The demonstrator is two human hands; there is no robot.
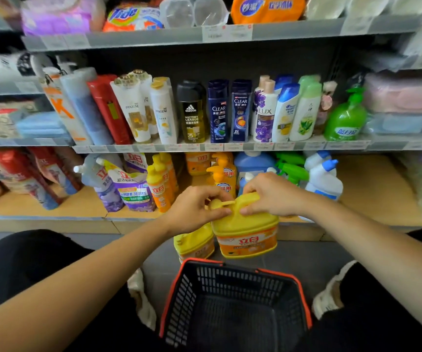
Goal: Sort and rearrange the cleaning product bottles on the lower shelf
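Observation:
A large yellow detergent jug (246, 232) with an orange label hangs in front of the lower shelf (52, 209), above the floor. My left hand (197, 208) grips its cap and neck; my right hand (270, 194) grips its handle at the top. A second yellow jug (194, 243) stands on the floor just left of it, partly hidden. On the lower shelf stand orange pump bottles (160, 182), purple refill pouches (135, 189), a blue jug (254, 163), green spray bottles (292, 171) and white toilet-cleaner bottles (324, 179).
A black basket with an orange rim (235, 301) sits on the floor between my knees. The shelf above holds shampoo bottles (217, 111) and a green pump bottle (345, 118). Bare wood (375, 186) shows on the lower shelf's right side.

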